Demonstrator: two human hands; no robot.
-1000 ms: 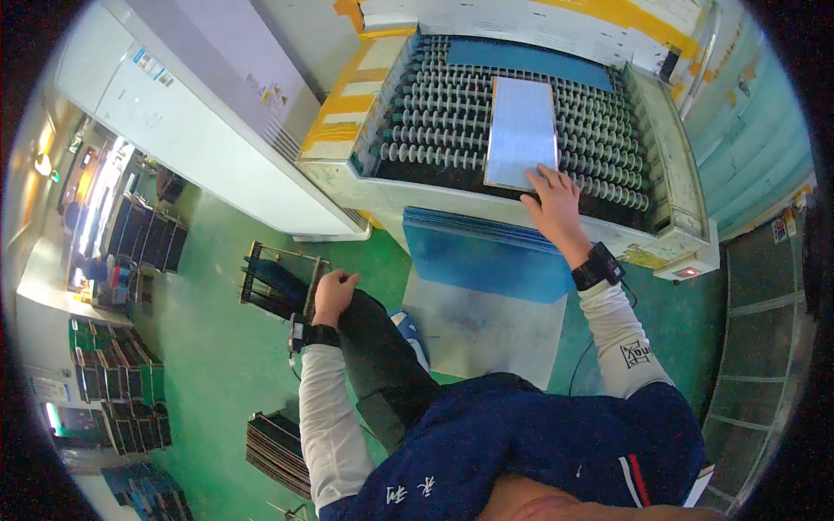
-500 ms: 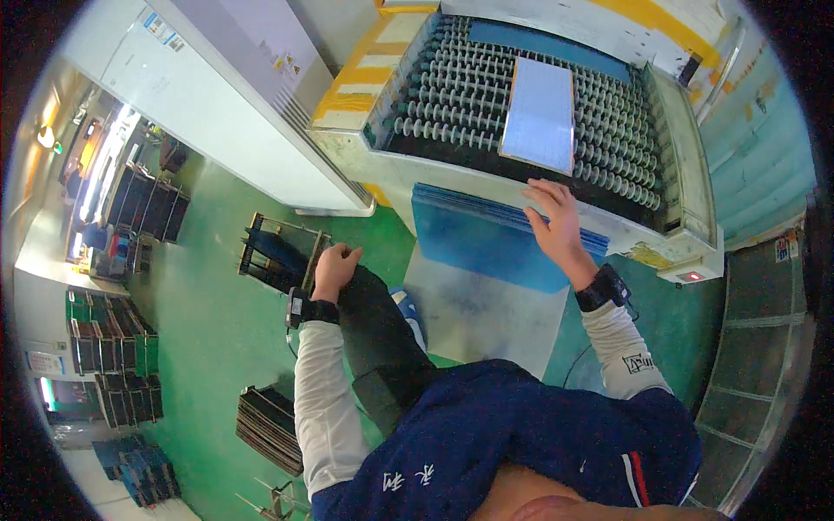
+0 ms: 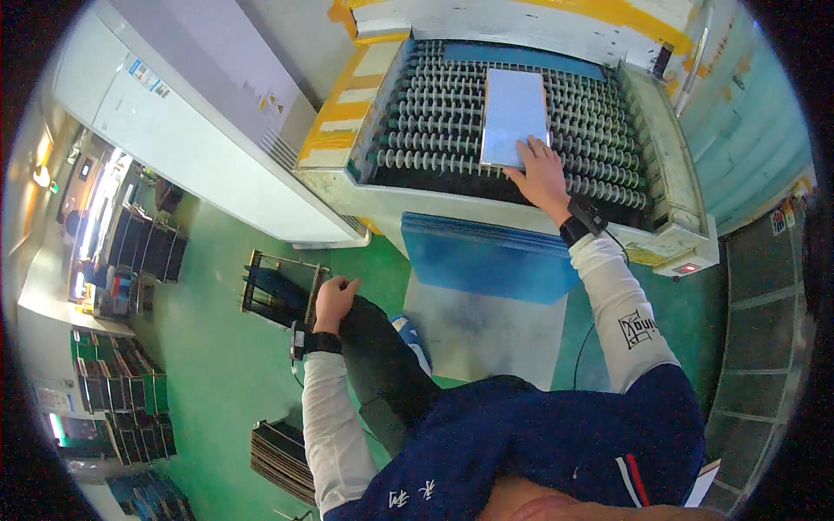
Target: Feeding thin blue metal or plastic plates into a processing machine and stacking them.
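Observation:
A shiny pale rectangular panel [image 3: 514, 113] with a thin copper-coloured edge lies flat on the wheeled rollers of a conveyor machine [image 3: 426, 160]. My right hand [image 3: 544, 180] reaches over the machine's near side, fingers stretched out, with the fingertips on the panel's near right corner. It is not wrapped round the panel. My left hand [image 3: 334, 301] hovers by my left knee, its fingers curled in loosely, and I see nothing in it. Below the machine's near side leans a stack of blue sheets [image 3: 486, 253], close under my right forearm.
Farther back on the rollers lies a blue sheet [image 3: 524, 61]. A tall white cabinet [image 3: 200, 130] stands left of the machine. On the green floor are a rack [image 3: 276, 288] beside my left hand and a stack of dark panels [image 3: 282, 458] farther down.
My right hand has moved forward from the machine's near edge onto the panel's corner. My left hand stays by my knee, still curled. The whole view has shifted slightly.

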